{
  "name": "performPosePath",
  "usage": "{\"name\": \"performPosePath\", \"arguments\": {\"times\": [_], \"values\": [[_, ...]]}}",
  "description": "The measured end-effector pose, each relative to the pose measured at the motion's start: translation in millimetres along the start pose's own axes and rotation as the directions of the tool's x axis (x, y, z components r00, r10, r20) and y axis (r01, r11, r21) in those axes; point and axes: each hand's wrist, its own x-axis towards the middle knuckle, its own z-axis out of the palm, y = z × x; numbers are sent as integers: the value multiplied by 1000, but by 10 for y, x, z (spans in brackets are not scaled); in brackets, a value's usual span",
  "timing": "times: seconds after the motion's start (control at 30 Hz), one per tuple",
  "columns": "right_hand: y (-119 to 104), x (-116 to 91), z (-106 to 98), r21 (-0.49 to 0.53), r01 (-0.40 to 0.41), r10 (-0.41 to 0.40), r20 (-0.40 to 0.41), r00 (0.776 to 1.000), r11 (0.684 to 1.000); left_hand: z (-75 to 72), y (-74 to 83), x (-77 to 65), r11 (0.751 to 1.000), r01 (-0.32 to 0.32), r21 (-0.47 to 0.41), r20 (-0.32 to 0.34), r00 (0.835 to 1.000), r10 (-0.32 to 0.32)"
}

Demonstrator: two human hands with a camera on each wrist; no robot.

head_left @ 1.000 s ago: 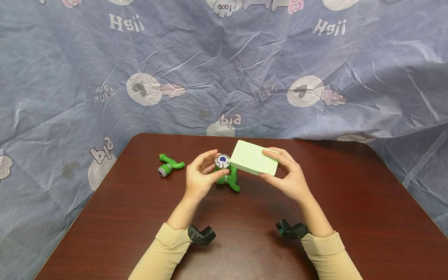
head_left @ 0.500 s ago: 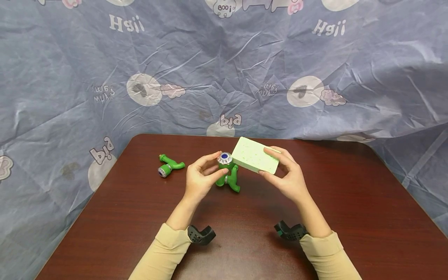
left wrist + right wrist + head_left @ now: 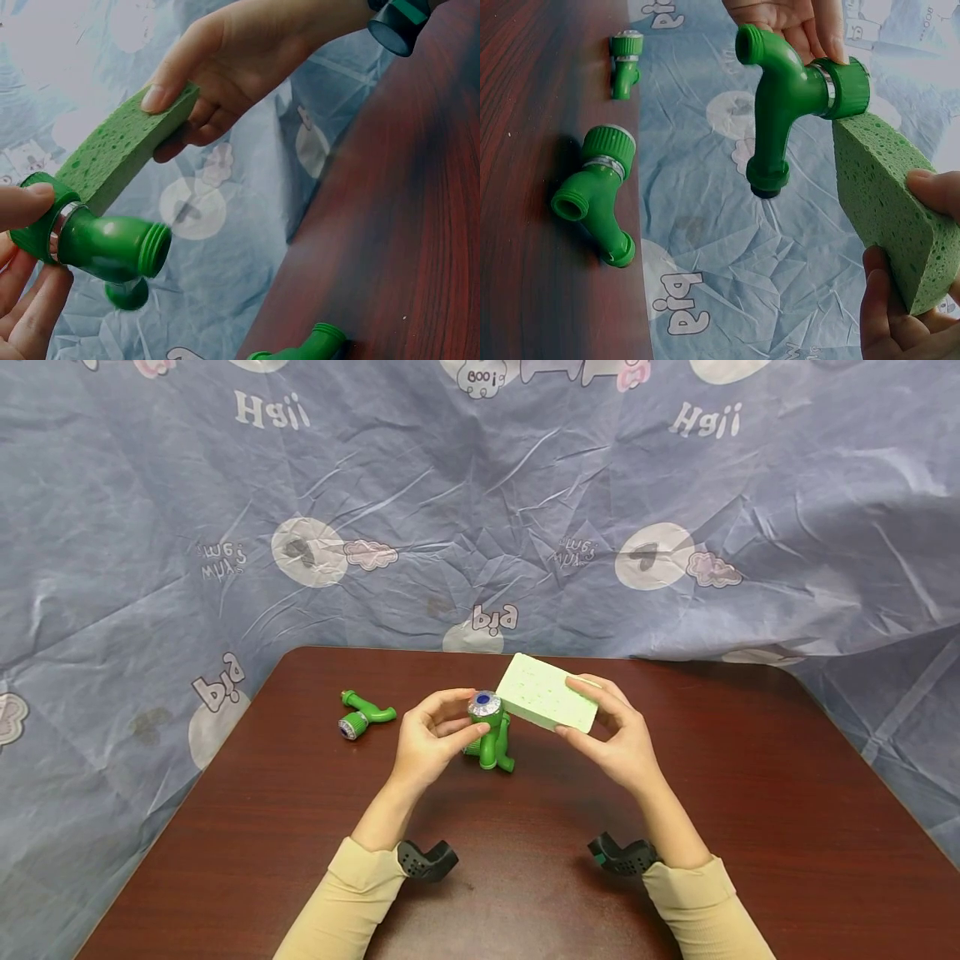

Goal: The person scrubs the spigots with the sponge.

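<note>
Green faucet, knob pinched by left hand, was held above table between its side edges; porous sponge gripped by right hand met the knob, apparently for wiping, the next stroke likely needing a steady hold.

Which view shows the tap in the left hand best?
The right wrist view: the tap shows from end to end, knob included, mostly uncovered. The left wrist view shows the spout's mouth, but the left hand covers part of the knob. The head view shows chiefly the knob's end, overlapping another tap.
</note>
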Motion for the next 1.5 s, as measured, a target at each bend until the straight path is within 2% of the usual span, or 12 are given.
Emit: {"name": "performPosePath", "arguments": {"times": [0.2,0.4,0.53,0.6,0.63,0.73,0.87,1.0,1.07,1.17,1.37,1.5], "values": [[-10,-3,23,-12,2,-2,18,1000,1000,-10,23,-9,999,20,38,52,998,-22],[-7,-2,25,-17,5,-5,23,1000,1000,-10,31,-15,999,24,31,67,997,-26],[-5,2,-5,-15,12,-11,18,1000,1000,5,44,-8,997,63,45,32,997,-65],[-7,3,-29,-11,14,-14,17,1000,1000,4,39,-4,996,58,63,-1,998,-58],[-7,2,-42,-10,18,-17,20,1000,1000,12,84,-7,995,60,74,-16,998,-59],[-9,0,-75,-4,32,-32,46,998,999,-2,75,-3,995,29,96,-48,999,-24],[3,-1,-88,14,61,-62,99,993,998,10,116,-11,995,-15,96,-55,998,21],[10,-4,-65,25,69,-72,119,990,997,50,250,-30,995,-20,97,-60,998,26],[10,-5,-53,28,64,-66,117,991,998,41,226,-29,996,-8,87,-61,998,13],[5,-4,-46,32,57,-61,107,992,998,14,143,-23,998,-6,65,-32,999,8],[-14,2,-63,34,37,-40,81,996,999,-40,62,-8,999,-42,6,85,995,42],[-20,5,-72,21,37,-39,70,997,999,-51,46,-2,999,-47,23,90,995,45]]}}
